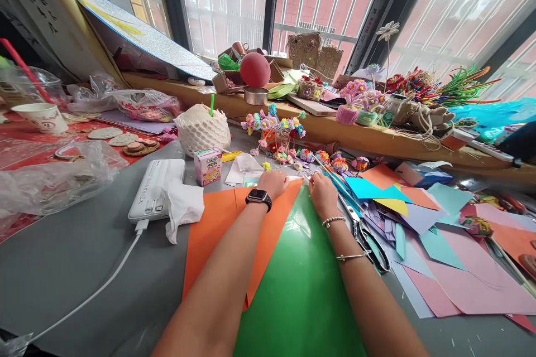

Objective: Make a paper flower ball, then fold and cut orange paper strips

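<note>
A folded sheet of orange paper (218, 234) lies partly on the grey table and partly over a glossy green sheet (301, 284). My left hand (274, 183), with a black watch at the wrist, has its fingers curled at the paper's far edge and presses on it. Close by, just past the paper's pointed right corner, my right hand (323, 194) has its fingers pinched together. What sits between those fingertips is hidden. Black-handled scissors (364, 240) rest beside my right wrist.
Coloured paper pieces (473, 273) spread over the right side. A white power bank (157, 189) with a cable and a crumpled tissue (186, 206) lie left. Behind stand a small pink box (208, 167), a net-wrapped coconut (203, 131) and small craft flowers (272, 128).
</note>
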The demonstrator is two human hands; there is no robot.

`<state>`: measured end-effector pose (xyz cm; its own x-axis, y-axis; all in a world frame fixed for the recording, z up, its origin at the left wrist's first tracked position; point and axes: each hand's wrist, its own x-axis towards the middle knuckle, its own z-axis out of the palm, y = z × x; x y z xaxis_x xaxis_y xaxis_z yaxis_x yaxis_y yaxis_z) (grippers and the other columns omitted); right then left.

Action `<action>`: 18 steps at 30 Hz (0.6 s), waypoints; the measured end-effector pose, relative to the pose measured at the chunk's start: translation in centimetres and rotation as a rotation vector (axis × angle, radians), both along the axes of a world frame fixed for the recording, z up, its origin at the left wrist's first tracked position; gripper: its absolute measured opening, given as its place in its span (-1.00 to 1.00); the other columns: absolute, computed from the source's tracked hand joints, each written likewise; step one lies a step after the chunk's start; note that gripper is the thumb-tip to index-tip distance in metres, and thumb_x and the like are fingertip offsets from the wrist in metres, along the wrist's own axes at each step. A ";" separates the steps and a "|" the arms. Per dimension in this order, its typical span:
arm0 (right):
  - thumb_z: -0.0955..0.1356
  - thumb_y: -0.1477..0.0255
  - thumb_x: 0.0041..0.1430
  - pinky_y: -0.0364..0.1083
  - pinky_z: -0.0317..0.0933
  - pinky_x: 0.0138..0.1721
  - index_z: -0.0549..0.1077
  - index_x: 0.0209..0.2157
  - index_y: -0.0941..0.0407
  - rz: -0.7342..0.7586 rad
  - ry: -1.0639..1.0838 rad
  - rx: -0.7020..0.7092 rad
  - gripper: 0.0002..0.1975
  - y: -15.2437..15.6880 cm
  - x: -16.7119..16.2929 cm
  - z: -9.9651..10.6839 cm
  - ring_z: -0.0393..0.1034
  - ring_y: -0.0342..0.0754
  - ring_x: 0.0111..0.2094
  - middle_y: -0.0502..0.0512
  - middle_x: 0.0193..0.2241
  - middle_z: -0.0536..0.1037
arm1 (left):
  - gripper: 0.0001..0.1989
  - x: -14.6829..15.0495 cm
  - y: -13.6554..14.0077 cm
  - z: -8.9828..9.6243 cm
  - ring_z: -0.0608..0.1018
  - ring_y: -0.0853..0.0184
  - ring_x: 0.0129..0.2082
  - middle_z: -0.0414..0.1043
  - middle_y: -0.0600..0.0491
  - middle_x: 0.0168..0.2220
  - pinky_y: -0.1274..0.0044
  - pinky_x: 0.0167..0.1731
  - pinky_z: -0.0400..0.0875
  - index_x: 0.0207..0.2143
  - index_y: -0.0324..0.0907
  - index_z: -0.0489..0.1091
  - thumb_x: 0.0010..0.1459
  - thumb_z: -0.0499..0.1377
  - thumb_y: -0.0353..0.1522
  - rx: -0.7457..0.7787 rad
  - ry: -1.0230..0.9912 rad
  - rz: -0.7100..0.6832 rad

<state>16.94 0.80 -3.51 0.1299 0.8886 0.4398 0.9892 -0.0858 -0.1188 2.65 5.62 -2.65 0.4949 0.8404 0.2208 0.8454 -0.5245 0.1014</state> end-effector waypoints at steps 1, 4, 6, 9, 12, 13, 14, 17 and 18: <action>0.19 0.58 0.09 -0.12 -0.01 -0.46 0.40 -0.43 0.21 -0.009 0.017 0.006 -0.83 0.1 0.0 0.0 0.27 -0.02 -0.38 0.19 -0.42 0.45 | -0.66 0.0 0.0 0.0 0.49 0.21 -0.39 0.46 -0.12 -0.43 0.49 -0.46 0.24 -0.39 -0.27 0.42 0.12 -0.13 -0.35 0.005 -0.002 -0.003; 0.21 0.53 0.10 -0.12 0.02 -0.46 0.42 -0.42 0.21 -0.027 0.082 0.035 -0.83 0.1 0.2 0.1 0.27 -0.01 -0.40 0.19 -0.44 0.46 | -0.68 -0.2 0.1 0.3 0.48 0.22 -0.43 0.45 -0.12 -0.47 0.49 -0.49 0.22 -0.43 -0.28 0.40 0.12 -0.12 -0.37 0.034 -0.011 -0.022; 0.21 0.46 0.13 -0.11 0.06 -0.39 0.44 -0.37 0.19 -0.019 0.129 0.071 -0.81 -0.1 0.4 0.2 0.27 0.00 -0.36 0.18 -0.41 0.47 | -0.69 -0.3 0.1 0.8 0.48 0.23 -0.43 0.45 -0.12 -0.47 0.49 -0.47 0.21 -0.43 -0.29 0.39 0.13 -0.12 -0.38 0.070 -0.025 -0.044; 0.15 0.35 0.18 -0.08 0.10 -0.22 0.43 -0.25 0.15 0.052 0.211 0.142 -0.71 -0.6 0.6 0.6 0.26 -0.02 -0.25 0.14 -0.30 0.47 | -0.69 -0.4 -0.1 2.0 0.46 0.24 -0.40 0.43 -0.12 -0.44 0.47 -0.41 0.19 -0.39 -0.29 0.35 0.16 -0.14 -0.37 0.139 -0.066 -0.085; 0.18 0.25 0.14 -0.04 0.13 -0.19 0.42 -0.24 0.15 0.184 0.529 0.233 -0.67 -1.2 0.7 0.8 0.27 -0.01 -0.20 0.16 -0.24 0.46 | -0.68 -0.2 -0.4 3.2 0.44 0.23 -0.37 0.40 -0.14 -0.43 0.45 -0.38 0.17 -0.35 -0.28 0.33 0.18 -0.18 -0.36 0.200 -0.114 -0.111; 0.21 0.22 0.09 -0.03 0.16 -0.21 0.42 -0.26 0.17 0.225 0.683 0.238 -0.66 -1.3 0.7 0.8 0.28 0.01 -0.20 0.18 -0.24 0.46 | -0.67 -0.2 -0.6 3.5 0.44 0.22 -0.36 0.39 -0.14 -0.44 0.44 -0.38 0.16 -0.36 -0.27 0.32 0.18 -0.19 -0.35 0.213 -0.127 -0.118; 0.25 0.20 0.04 -0.03 0.18 -0.24 0.43 -0.29 0.17 0.255 0.823 0.224 -0.66 -1.5 0.6 0.8 0.30 0.02 -0.22 0.19 -0.26 0.47 | -0.67 -0.1 -0.8 3.6 0.43 0.22 -0.36 0.39 -0.14 -0.44 0.44 -0.37 0.16 -0.36 -0.27 0.32 0.19 -0.20 -0.35 0.222 -0.140 -0.125; 0.31 0.18 -0.05 -0.07 0.23 -0.33 0.42 -0.42 0.17 0.309 1.045 0.140 -0.68 -1.8 0.4 0.6 0.35 -0.02 -0.35 0.14 -0.39 0.48 | -0.67 0.2 -1.2 3.7 0.42 0.22 -0.35 0.37 -0.13 -0.45 0.44 -0.36 0.14 -0.40 -0.24 0.31 0.19 -0.19 -0.33 0.228 -0.172 -0.142; 0.31 0.18 -0.05 -0.08 0.24 -0.36 0.41 -0.46 0.17 0.317 1.066 0.130 -0.69 -1.9 0.3 0.5 0.35 -0.04 -0.40 0.11 -0.44 0.48 | -0.67 0.3 -1.3 3.6 0.42 0.22 -0.35 0.37 -0.13 -0.45 0.44 -0.35 0.14 -0.40 -0.24 0.31 0.19 -0.19 -0.33 0.225 -0.179 -0.146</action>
